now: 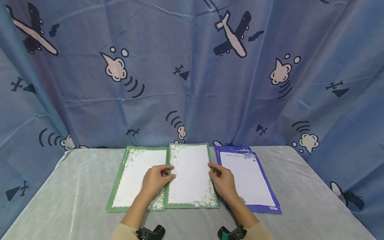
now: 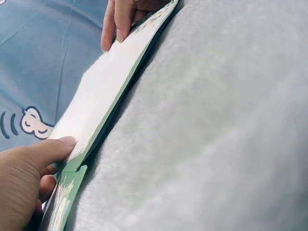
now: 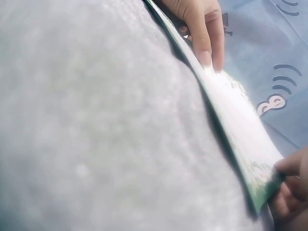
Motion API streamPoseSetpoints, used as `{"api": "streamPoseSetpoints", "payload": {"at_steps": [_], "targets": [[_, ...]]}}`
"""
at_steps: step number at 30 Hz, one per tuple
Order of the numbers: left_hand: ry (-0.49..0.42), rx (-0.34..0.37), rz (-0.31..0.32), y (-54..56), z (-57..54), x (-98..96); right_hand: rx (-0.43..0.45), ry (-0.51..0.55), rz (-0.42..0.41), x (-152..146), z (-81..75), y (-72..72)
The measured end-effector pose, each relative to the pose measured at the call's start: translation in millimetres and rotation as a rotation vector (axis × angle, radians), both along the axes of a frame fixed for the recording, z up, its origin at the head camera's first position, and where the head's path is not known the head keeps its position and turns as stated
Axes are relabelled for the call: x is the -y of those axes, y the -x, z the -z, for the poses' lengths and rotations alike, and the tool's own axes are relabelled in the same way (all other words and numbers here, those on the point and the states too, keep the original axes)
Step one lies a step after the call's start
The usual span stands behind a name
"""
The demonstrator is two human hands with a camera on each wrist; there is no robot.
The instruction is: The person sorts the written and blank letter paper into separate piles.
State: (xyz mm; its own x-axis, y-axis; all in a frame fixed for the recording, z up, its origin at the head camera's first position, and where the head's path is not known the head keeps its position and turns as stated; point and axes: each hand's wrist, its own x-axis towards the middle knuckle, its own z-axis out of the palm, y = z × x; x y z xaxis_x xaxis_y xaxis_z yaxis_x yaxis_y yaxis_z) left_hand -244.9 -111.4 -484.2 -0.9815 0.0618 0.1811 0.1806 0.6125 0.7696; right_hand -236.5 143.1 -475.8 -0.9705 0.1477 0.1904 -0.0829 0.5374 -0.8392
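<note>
In the head view, a sheet of stationery (image 1: 192, 176) with a green floral border lies in the middle, facing up. My left hand (image 1: 156, 180) pinches its left edge, thumb on top and fingers curled at the underside. On the opposite edge my right hand (image 1: 223, 181) pinches the same sheet. The left wrist view shows my left thumb (image 2: 66, 142) on the white face. A second green-bordered sheet (image 1: 129, 176) lies to the left, its right edge beneath the middle sheet. To the right are purple-bordered sheets (image 1: 246, 176), overlapping in a slightly fanned stack.
A grey cloth-covered table (image 1: 75, 200) carries all the paper. Behind it hangs a blue curtain (image 1: 156, 73) printed with planes and clouds, meeting the table's back edge and sides. Each wrist wears a black camera strap, the left one (image 1: 151, 232) near the front edge.
</note>
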Motion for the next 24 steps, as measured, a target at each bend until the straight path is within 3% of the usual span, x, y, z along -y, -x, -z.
{"api": "streamPoseSetpoints", "payload": {"at_steps": [24], "targets": [[-0.003, 0.005, -0.005, 0.4, -8.2, -0.2, 0.026, 0.020, -0.015, -1.4, -6.3, -1.0]]}}
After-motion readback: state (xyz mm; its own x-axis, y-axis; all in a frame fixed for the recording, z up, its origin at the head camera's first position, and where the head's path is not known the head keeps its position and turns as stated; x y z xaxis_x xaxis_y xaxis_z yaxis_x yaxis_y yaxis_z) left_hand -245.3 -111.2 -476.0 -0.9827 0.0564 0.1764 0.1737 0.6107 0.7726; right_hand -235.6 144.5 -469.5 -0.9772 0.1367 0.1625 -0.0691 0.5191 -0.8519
